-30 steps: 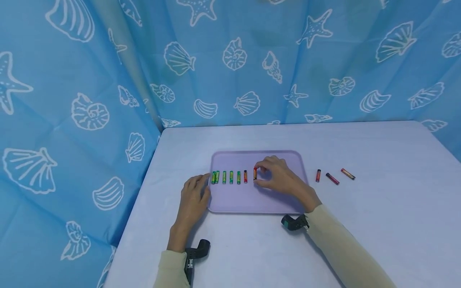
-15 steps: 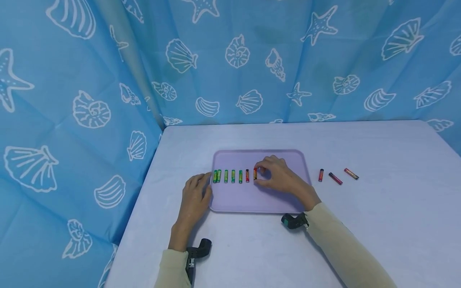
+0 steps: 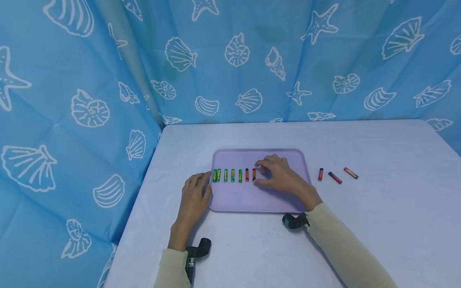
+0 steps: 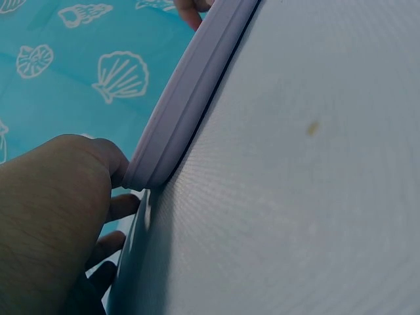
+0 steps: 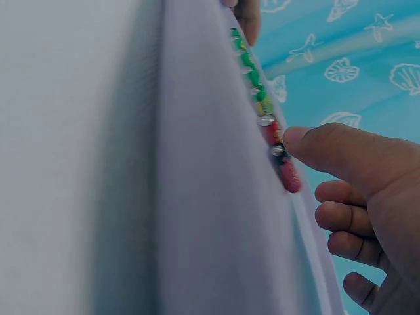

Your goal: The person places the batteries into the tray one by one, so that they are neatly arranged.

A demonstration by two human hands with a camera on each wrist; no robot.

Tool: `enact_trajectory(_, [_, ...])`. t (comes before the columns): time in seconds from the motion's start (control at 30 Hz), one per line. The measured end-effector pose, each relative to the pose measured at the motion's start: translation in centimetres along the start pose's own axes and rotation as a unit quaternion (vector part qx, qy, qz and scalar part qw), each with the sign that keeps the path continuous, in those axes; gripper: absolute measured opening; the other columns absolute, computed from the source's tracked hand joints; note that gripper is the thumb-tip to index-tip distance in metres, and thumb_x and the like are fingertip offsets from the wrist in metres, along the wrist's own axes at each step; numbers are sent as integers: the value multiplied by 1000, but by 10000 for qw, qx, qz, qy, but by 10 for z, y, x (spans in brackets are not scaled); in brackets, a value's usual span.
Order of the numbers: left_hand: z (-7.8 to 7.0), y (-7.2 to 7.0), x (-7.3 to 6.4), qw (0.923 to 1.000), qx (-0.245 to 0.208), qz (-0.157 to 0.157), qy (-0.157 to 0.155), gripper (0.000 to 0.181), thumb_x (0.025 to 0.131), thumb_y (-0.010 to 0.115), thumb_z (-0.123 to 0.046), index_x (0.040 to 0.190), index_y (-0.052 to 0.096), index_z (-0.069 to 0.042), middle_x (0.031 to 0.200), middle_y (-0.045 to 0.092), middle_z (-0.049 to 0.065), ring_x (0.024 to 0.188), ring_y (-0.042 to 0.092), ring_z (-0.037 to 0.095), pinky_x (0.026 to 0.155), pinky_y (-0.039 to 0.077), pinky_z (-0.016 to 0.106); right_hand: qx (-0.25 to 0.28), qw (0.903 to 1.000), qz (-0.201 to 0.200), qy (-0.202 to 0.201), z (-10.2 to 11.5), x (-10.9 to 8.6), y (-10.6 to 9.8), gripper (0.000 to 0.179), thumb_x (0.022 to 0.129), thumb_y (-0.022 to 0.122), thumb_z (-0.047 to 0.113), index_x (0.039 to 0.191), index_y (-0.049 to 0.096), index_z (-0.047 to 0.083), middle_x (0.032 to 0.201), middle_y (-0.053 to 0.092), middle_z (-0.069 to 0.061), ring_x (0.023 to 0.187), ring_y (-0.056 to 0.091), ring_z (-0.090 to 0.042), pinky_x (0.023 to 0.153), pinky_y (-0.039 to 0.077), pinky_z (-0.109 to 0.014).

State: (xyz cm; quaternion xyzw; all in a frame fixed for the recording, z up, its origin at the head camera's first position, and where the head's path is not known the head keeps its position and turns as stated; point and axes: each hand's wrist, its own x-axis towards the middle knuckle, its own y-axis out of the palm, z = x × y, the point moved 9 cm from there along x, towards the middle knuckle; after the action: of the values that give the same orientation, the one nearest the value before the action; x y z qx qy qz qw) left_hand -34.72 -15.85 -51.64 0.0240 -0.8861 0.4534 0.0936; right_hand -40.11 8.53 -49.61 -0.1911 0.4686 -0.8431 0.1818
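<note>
A purple tray (image 3: 230, 200) holds a row of small batteries, lying side by side. Several green batteries (image 3: 232, 175) are at the left, the two leftmost close together; then come a red-and-black battery (image 3: 247, 175) and another red battery (image 3: 253, 174) at the right end. My right hand (image 3: 279, 176) hovers over the tray, thumb and forefinger spread around the ends of that last battery, with a small gap showing at the forefinger. In the right wrist view the thumb (image 5: 328, 147) is close beside the red batteries. My left hand (image 3: 193, 198) rests against the tray's left edge, fingers extended, thumb at the rim (image 4: 151, 151).
Three red batteries (image 3: 335, 177) lie on the white-covered table (image 3: 381, 216) to the right of the tray. A blue curtain (image 3: 216, 80) with shell prints hangs behind and on the left. Each wrist carries a black camera mount (image 3: 295, 221).
The right thumb and forefinger have let go of the last red battery, which has shifted slightly left towards its neighbour in the row. My left hand stays in place at the tray edge.
</note>
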Motion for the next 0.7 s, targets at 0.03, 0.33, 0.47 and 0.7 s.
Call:
enact_trajectory(0.03, [-1,0,0,10000,-2,6,3,44,103,50,-22,147,52,-14,143,51,9,141,34,30,119,23,50,-10,10000,-34,7,0,-2,-3,47,84,80,35,122,67,9,94,57,1,95,48,-20,88,34,-43])
enact_trajectory(0.33, [-3,-2,0,10000,16,-42,46,45,103,51,-21,147,52,-13,143,51,10,140,34,31,118,23,51,-233,9991,-331,96,-13,-28,-26,45,85,80,31,122,67,9,95,58,0,99,48,-23,91,34,-49])
enact_trajectory(0.47, [-4,0,0,10000,15,2,65,45,103,49,-22,148,50,-13,144,50,11,141,33,31,118,22,50,-294,9979,-536,196,-23,-43,-39,45,85,81,28,122,67,7,94,59,-2,101,49,-25,89,34,-50])
enact_trajectory(0.7, [-5,0,-3,10000,-61,19,53,46,103,49,-22,148,49,-12,145,48,12,141,32,33,119,21,51,-297,9963,-636,505,-44,-69,-61,45,87,79,26,125,65,6,96,58,-4,105,47,-27,89,32,-50])
